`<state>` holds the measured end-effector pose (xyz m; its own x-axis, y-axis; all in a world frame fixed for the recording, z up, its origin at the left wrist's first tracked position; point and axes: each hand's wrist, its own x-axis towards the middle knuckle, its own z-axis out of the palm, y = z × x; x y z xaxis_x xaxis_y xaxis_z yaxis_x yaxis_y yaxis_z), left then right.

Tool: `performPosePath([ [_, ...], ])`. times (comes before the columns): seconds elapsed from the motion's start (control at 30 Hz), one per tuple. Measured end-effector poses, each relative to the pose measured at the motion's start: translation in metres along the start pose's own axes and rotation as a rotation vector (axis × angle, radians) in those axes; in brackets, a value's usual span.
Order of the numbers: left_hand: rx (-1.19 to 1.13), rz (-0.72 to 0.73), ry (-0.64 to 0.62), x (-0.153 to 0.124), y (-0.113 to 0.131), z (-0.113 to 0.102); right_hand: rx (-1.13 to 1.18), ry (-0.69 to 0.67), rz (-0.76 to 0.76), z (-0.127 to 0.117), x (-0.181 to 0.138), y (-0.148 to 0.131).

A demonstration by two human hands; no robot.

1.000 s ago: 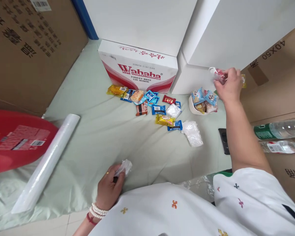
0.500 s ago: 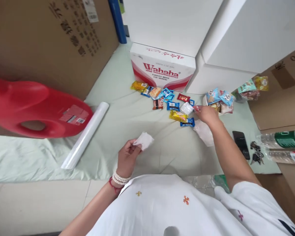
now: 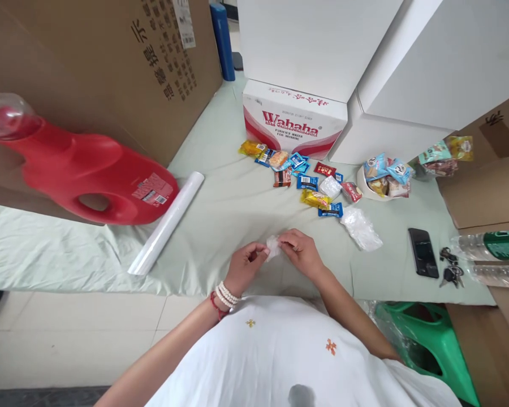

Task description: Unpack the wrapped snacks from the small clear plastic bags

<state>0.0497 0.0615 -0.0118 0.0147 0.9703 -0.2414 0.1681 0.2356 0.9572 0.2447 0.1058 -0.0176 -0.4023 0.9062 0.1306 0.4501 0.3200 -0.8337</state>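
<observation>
My left hand (image 3: 249, 265), with white beads and a red cord at the wrist, pinches one side of a small, crumpled, translucent plastic bag (image 3: 273, 247). The fingers of my right hand (image 3: 301, 253) are closed on the bag's other side. Both hands are low over the cloth, close to my body. Beyond them lie several wrapped snacks, among them a yellow packet (image 3: 316, 199), a blue packet (image 3: 330, 210) and a red packet (image 3: 351, 191). A white wrapped piece (image 3: 330, 187) rests between them. Nearer to me is a larger clear plastic bag (image 3: 361, 228).
A white bowl (image 3: 362, 183) of packets stands at right, with a phone (image 3: 423, 252), keys (image 3: 452, 275) and plastic bottles (image 3: 504, 245) beyond. A red jug (image 3: 106, 175) and a white roll (image 3: 166, 223) lie left. A Wahaha box (image 3: 294, 121) stands at the back.
My right hand has let go of the red packet beside the bowl and come back to my left hand. It now grips the small plastic bag too. The view has shifted slightly.
</observation>
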Motion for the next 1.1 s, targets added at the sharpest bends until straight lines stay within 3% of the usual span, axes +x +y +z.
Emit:
performPosePath([
  [0.1, -0.041, -0.029, -0.013, -0.001, -0.004, 0.005, -0.112, -0.01, -0.088, -0.005, -0.007, 0.0],
  [0.3, -0.27, -0.125, 0.171, 0.011, -0.009, 0.01, -0.239, 0.258, -0.243, -0.008, -0.042, -0.002],
  [0.43, -0.575, -0.187, 0.226, 0.019, -0.009, 0.002, -0.269, 0.062, -0.3, -0.02, -0.078, 0.002],
  [0.5, -0.628, -0.185, 0.228, 0.019, -0.008, -0.002, -0.357, 0.128, -0.225, -0.042, -0.088, 0.014],
  [0.63, -0.588, -0.182, 0.177, 0.013, -0.012, -0.005, -0.728, 0.674, 0.186, -0.113, -0.071, 0.061],
  [0.7, -0.55, -0.2, 0.173, 0.009, -0.018, -0.005, -0.745, 0.672, 0.46, -0.144, -0.05, 0.088],
  [0.8, -0.498, -0.216, 0.189, 0.002, -0.027, -0.004, -0.572, 0.416, 0.74, -0.163, -0.025, 0.116],
  [0.87, -0.477, -0.221, 0.212, -0.003, -0.032, -0.007, -0.511, 0.283, 0.75, -0.163, -0.021, 0.122],
  [0.93, -0.476, -0.243, 0.24, -0.009, -0.036, -0.012, -0.517, 0.26, 0.714, -0.164, -0.028, 0.118],
  [1.0, -0.486, -0.267, 0.245, -0.014, -0.039, -0.017, -0.55, 0.351, 0.685, -0.172, -0.035, 0.11],
  [1.1, -0.462, -0.258, 0.21, -0.019, -0.04, -0.022, -0.616, 0.62, 0.543, -0.198, -0.02, 0.093],
])
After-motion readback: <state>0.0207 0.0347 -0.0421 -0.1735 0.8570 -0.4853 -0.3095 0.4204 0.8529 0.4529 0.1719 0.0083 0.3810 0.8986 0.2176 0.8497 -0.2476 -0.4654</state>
